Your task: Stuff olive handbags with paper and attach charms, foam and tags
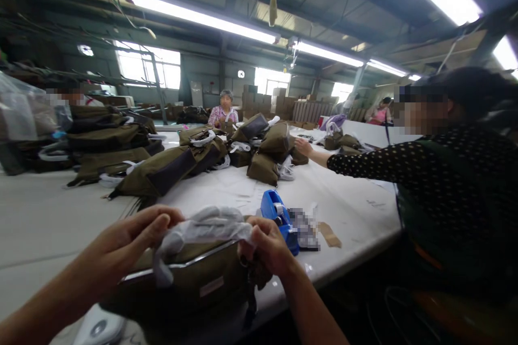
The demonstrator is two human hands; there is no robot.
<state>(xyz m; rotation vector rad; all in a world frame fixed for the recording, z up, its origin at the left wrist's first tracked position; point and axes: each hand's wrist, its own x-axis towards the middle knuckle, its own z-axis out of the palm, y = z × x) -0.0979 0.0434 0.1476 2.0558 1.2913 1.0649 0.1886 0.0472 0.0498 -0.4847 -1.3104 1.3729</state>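
Note:
An olive-green bag with a shiny zip along its top and a small pale label is right in front of me at the table edge. White wrapping covers its handle, and a loose end hangs down on the left. My left hand grips the left part of this handle, its thumb uppermost and its fingertips partly hidden behind the wrapping. At the other end, my right hand pinches the wrapping between thumb and fingers. Dark straps dangle below the right hand.
A blue tape dispenser stands beyond my right hand, beside a blurred flat item and a brown card piece. Olive bags are heaped across the white table. A co-worker at right reaches toward the heap. A white device lies lower left.

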